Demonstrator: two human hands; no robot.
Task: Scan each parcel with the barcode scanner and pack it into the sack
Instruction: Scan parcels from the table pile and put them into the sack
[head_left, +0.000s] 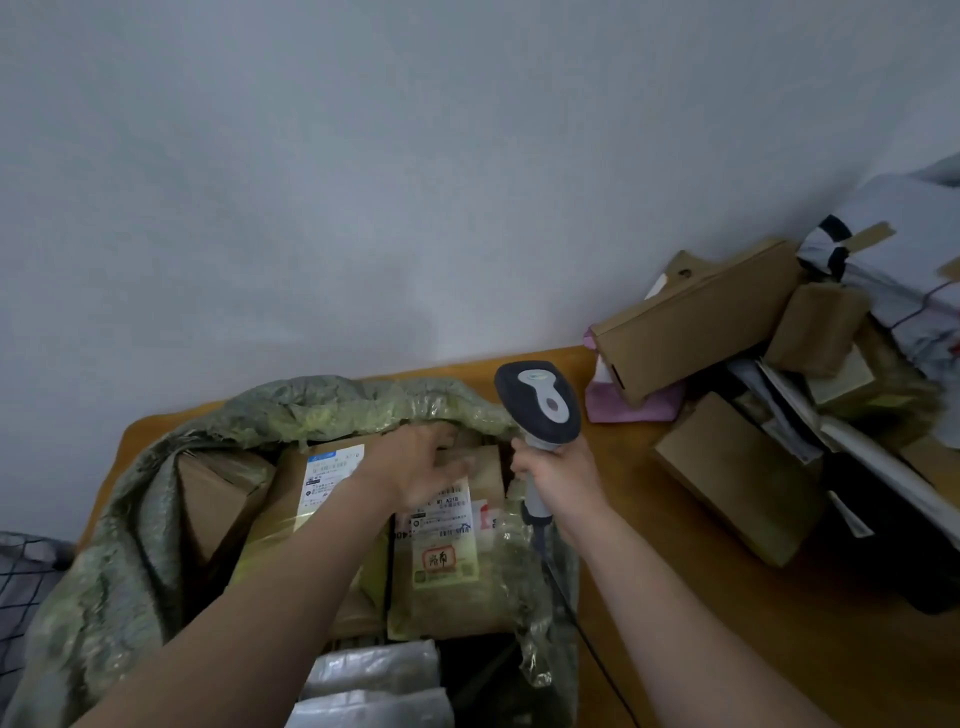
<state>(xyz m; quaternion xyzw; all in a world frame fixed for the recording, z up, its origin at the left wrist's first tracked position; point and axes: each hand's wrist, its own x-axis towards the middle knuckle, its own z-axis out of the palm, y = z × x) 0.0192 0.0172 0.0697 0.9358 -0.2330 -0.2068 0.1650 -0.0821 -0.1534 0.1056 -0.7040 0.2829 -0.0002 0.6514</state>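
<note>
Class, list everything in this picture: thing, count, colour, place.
sack: one, green, table's left
parcels: at least three, brown, inside sack
plastic bags: few, white, bottom edge
barcode scanner: one, grey-white, in right hand
boxes: about four, brown, piled at right
mailer bags: count unclear, grey, top right
pink bag: one, beneath boxes
table: one, orange-brown
left hand: on parcels in sack
right hand: grips scanner

Tally from your view:
- one barcode scanner (537, 402)
- one sack (119, 545) at the desk's (649, 571) left end
- at least four cardboard parcels (218, 493) in the sack
- two clear plastic packets (374, 670) at its near side
- at least four cardboard boxes (691, 322) at the desk's right end
- one pink packet (634, 405) there too
- grey mailers (909, 270) there, too blurred to count
</note>
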